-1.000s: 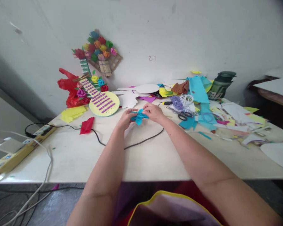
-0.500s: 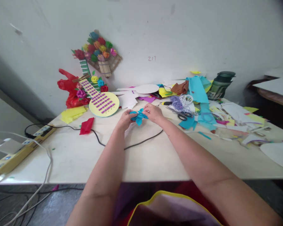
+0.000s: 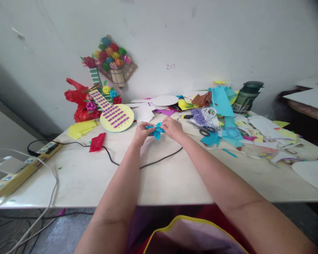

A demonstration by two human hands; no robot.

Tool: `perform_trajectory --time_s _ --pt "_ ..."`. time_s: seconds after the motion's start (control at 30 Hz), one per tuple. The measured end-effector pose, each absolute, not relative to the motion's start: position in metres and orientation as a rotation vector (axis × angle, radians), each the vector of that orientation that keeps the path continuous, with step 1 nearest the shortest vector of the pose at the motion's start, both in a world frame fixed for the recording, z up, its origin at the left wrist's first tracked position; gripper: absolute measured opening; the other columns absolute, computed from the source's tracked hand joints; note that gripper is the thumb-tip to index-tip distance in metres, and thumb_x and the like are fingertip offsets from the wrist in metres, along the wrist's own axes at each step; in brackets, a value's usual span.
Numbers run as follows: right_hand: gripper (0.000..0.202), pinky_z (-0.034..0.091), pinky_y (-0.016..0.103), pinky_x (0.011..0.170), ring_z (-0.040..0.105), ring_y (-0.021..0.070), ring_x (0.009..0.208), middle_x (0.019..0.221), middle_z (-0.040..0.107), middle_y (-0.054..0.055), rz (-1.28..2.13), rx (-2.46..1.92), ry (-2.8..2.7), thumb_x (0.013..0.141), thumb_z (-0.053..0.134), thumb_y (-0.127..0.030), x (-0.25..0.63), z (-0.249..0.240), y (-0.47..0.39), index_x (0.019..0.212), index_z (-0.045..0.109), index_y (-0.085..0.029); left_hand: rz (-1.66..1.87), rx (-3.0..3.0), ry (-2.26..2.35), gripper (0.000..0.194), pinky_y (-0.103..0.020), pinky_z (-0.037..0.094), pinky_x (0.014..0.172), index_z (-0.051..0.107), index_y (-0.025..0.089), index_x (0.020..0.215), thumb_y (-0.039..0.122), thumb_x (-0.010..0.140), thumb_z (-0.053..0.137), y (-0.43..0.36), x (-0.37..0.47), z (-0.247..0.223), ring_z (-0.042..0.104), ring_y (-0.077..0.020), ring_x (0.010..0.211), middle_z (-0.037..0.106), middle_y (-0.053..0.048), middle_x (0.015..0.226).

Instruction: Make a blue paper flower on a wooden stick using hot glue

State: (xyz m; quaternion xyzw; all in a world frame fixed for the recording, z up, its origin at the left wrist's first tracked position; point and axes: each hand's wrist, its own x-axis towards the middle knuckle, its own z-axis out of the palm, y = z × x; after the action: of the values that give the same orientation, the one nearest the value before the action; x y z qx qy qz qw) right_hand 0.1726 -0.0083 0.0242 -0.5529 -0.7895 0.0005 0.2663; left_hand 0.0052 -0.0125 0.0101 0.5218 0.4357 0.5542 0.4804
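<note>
Over the middle of the white table (image 3: 164,180), both hands grip a small piece of blue crepe paper (image 3: 157,133). My left hand (image 3: 142,133) pinches its left side, and my right hand (image 3: 172,128) pinches its right side. A thin pale stick (image 3: 154,125) seems to lie along the top of the paper between the fingers; its ends are hidden. One flap of the paper hangs down in the gap between the hands. A yellow paper guitar (image 3: 117,118) lies just beyond my left hand.
Scissors (image 3: 207,131), purple yarn (image 3: 198,117) and blue paper (image 3: 222,102) lie to the right, with a dark bottle (image 3: 248,97) behind. A black cable (image 3: 161,160) crosses the table below the hands. At the left are red paper (image 3: 97,142) and a power strip (image 3: 23,169).
The blue paper has turned slightly and looks more bunched between the fingers. Both hands stay in nearly the same place, still gripping it.
</note>
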Motion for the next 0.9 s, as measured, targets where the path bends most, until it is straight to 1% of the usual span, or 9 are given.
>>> perform_trajectory --time_s 0.1,0.17,0.27,0.33,0.4,0.53,0.7,0.8,0.9 --pt "0.024 0.045 0.03 0.074 0.063 0.0201 0.093 0.115 0.067 0.006 -0.005 -1.512 -2.148 0.09 0.051 -0.028 0.172 0.027 -0.011 0.094 0.074 -0.023 1.398 1.38 1.108 0.041 -0.028 0.051 0.061 0.058 0.013 0.072 0.032 0.048 0.085 -0.013 0.008 0.011 0.06 -0.0133 0.058 0.065 -0.003 0.063" --pt "0.025 0.044 0.03 0.074 0.063 0.0205 0.093 0.116 0.066 0.006 -0.003 -1.509 -2.161 0.09 0.05 -0.028 0.172 0.028 -0.012 0.096 0.074 -0.022 1.415 1.389 1.123 0.044 -0.027 0.051 0.06 0.059 0.013 0.079 0.036 0.051 0.084 -0.013 0.008 0.011 0.06 -0.013 0.057 0.064 -0.002 0.062" --pt "0.026 0.044 0.03 0.073 0.062 0.0203 0.094 0.116 0.066 0.006 0.001 -1.488 -2.173 0.091 0.05 -0.029 0.173 0.029 -0.013 0.097 0.073 -0.021 1.407 1.263 1.088 0.052 -0.028 0.052 0.059 0.058 0.015 0.091 0.046 0.056 0.081 -0.012 0.006 0.01 0.061 -0.0141 0.058 0.065 -0.002 0.067" --pt "0.025 0.043 0.029 0.073 0.062 0.0194 0.094 0.116 0.066 0.005 0.002 -1.46 -2.178 0.091 0.05 -0.03 0.173 0.028 -0.013 0.096 0.073 -0.022 1.405 1.166 1.071 0.055 -0.03 0.053 0.059 0.056 0.015 0.092 0.049 0.055 0.081 -0.011 0.004 0.009 0.062 -0.0147 0.058 0.065 -0.001 0.068" --pt "0.025 0.043 0.029 0.073 0.062 0.0188 0.094 0.116 0.066 0.004 0.006 -1.436 -2.184 0.091 0.05 -0.029 0.173 0.028 -0.013 0.093 0.074 -0.022 1.371 1.153 1.052 0.056 -0.031 0.054 0.06 0.057 0.015 0.094 0.047 0.055 0.081 -0.011 0.002 0.009 0.062 -0.0154 0.06 0.066 -0.003 0.071" --pt "0.026 0.041 0.029 0.072 0.062 0.018 0.092 0.116 0.066 0.003 0.017 -1.405 -2.203 0.091 0.05 -0.029 0.172 0.031 -0.016 0.087 0.074 -0.023 1.314 1.202 1.045 0.051 -0.03 0.052 0.063 0.065 0.013 0.099 0.032 0.053 0.079 -0.014 -0.002 0.011 0.061 -0.0144 0.061 0.067 -0.003 0.07" --pt "0.024 0.039 0.027 0.069 0.062 0.0152 0.088 0.116 0.066 0.0 0.037 -1.362 -2.247 0.089 0.051 -0.028 0.171 0.033 -0.018 0.082 0.074 -0.024 1.225 1.273 1.073 0.035 -0.025 0.044 0.054 0.073 0.011 0.086 0.025 0.055 0.069 -0.011 -0.006 0.009 0.056 -0.0128 0.055 0.066 -0.004 0.064" --pt "0.023 0.039 0.027 0.068 0.062 0.0149 0.086 0.115 0.066 0.0 0.041 -1.332 -2.253 0.088 0.052 -0.027 0.171 0.031 -0.017 0.079 0.073 -0.023 1.214 1.334 1.115 0.027 -0.023 0.035 0.047 0.074 0.012 0.076 0.029 0.056 0.067 -0.008 -0.007 0.006 0.049 -0.0107 0.049 0.062 -0.003 0.058" --pt "0.022 0.04 0.027 0.069 0.062 0.0152 0.086 0.115 0.066 0.0 0.046 -1.287 -2.264 0.087 0.053 -0.026 0.171 0.029 -0.017 0.077 0.072 -0.023 1.203 1.378 1.126 0.026 -0.023 0.029 0.044 0.07 0.013 0.065 0.037 0.059 0.071 -0.009 -0.006 0.007 0.042 -0.0087 0.045 0.054 -0.001 0.051"
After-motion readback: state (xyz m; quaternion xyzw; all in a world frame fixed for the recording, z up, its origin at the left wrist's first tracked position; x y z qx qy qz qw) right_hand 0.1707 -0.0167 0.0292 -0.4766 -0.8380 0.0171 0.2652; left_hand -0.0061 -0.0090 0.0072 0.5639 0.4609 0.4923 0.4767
